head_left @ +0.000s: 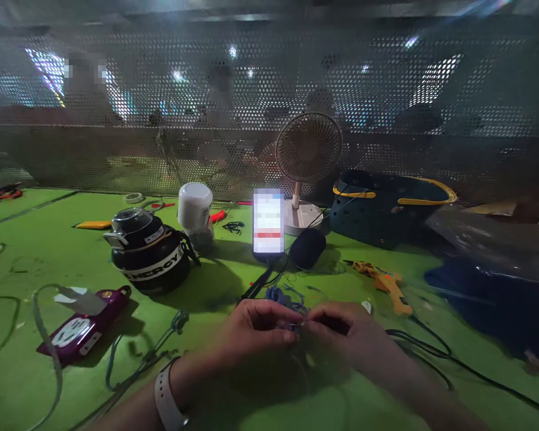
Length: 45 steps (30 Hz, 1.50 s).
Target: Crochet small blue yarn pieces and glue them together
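My left hand and my right hand meet over the green table top, fingertips pinched together on a small dark piece with thin wire running from it. A bundle of blue wire lies just behind my fingers. My left wrist wears a white band. What exactly sits between the fingertips is too small to name.
A lit phone stands upright behind my hands, beside a small desk fan and a dark round speaker. A black jug, white jar, magenta device, yellow glue gun, dark basket, and black cables surround them. Perforated screen behind.
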{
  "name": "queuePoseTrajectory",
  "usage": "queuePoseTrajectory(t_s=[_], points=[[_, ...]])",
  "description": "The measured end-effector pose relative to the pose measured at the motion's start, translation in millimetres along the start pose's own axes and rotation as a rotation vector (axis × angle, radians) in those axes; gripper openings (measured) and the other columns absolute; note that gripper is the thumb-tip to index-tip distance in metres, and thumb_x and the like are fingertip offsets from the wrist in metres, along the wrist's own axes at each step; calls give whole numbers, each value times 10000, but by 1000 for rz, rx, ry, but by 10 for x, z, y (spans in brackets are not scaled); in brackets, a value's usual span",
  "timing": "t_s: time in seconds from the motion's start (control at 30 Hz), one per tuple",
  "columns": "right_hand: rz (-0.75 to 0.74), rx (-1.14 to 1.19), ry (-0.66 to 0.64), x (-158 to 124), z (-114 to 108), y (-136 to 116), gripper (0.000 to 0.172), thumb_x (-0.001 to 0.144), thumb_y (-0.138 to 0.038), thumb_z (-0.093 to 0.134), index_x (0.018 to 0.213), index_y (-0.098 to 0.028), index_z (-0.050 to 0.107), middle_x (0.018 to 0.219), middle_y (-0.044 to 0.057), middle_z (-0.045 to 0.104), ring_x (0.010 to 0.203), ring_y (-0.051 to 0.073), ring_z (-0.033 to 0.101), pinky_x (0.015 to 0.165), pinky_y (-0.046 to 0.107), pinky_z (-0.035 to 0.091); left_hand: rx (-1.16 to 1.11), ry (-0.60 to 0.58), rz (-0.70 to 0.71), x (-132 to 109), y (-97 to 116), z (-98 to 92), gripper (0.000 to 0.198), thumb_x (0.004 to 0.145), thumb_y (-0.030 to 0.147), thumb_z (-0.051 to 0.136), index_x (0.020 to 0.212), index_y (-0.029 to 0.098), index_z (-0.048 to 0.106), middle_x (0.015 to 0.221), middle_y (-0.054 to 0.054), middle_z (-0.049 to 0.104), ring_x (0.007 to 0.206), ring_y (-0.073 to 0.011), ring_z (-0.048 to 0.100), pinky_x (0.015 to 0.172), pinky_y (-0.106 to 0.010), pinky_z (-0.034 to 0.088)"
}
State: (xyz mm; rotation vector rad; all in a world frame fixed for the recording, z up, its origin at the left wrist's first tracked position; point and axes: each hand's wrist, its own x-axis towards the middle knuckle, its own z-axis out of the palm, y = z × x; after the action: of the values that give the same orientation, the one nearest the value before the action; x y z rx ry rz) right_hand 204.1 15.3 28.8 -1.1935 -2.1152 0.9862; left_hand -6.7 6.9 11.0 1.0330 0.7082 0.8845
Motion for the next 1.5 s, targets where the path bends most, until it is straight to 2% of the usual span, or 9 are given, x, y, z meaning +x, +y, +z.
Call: queuePoseTrajectory(t_s=[0.13, 0.27, 0.4, 0.57, 0.87, 1.1, 1.37, 1.5], points=[[19, -7, -20, -1, -22, -7, 258, 896, -410, 582, 789, -208, 701, 672, -8, 669, 617, 136, 578, 543, 239, 407, -22, 67, -51, 0, 33, 5, 222, 600, 206, 875, 803, 183, 787, 723, -27, 768, 633, -115, 667, 664, -251, 525], [-21, -37, 7, 4, -44, 12, 250, 901, -404, 585, 781, -219, 702, 678, -11, 673, 620, 136, 578, 549, 247, 406, 0, 77, -61, -5, 56, -9, 243, 585, 181, 876, 812, 187, 790, 740, -31, 779, 642, -126, 678, 704, -276, 536], [-36, -44, -6, 8, -72, -24, 267, 905, -400, 577, 754, -216, 698, 649, -13, 657, 592, 129, 562, 527, 247, 401, 127, 113, -34, -8, 41, -23, 249, 586, 184, 869, 823, 186, 793, 770, -45, 782, 671, -141, 677, 705, -280, 529], [-48, -50, -15, 9, -83, -68, 236, 896, -365, 592, 752, -216, 705, 665, -9, 672, 609, 134, 587, 531, 248, 412, 353, 143, 33, 1, 20, -37, 270, 602, 229, 854, 858, 166, 794, 828, -94, 780, 756, -202, 677, 751, -340, 528], [-37, -73, -41, 6, -70, -50, 230, 902, -340, 575, 755, -216, 701, 657, -8, 671, 597, 130, 590, 530, 242, 419, 436, 156, 84, -5, 8, -41, 267, 608, 259, 843, 858, 179, 798, 815, -94, 775, 744, -209, 673, 736, -344, 520], [-74, -196, -16, -9, -134, -52, 206, 901, -328, 584, 787, -223, 720, 719, -14, 707, 675, 135, 640, 577, 232, 437, 509, 171, 115, 14, -1, -58, 270, 601, 232, 824, 856, 147, 797, 815, -111, 776, 742, -232, 677, 741, -361, 529], [-176, -403, 4, -21, -168, -9, 164, 897, -264, 594, 799, -232, 722, 697, -29, 701, 633, 128, 633, 565, 241, 411, 543, 179, 163, 3, 46, -14, 229, 620, 223, 818, 838, 158, 798, 788, -100, 777, 701, -211, 673, 682, -322, 525], [-297, -631, 115, -24, -186, 72, 233, 924, -265, 530, 805, -215, 724, 675, 8, 684, 627, 173, 637, 563, 280, 411, 502, 172, 177, 7, 26, -26, 220, 629, 200, 818, 847, 173, 799, 801, -92, 777, 731, -209, 679, 720, -322, 523]])
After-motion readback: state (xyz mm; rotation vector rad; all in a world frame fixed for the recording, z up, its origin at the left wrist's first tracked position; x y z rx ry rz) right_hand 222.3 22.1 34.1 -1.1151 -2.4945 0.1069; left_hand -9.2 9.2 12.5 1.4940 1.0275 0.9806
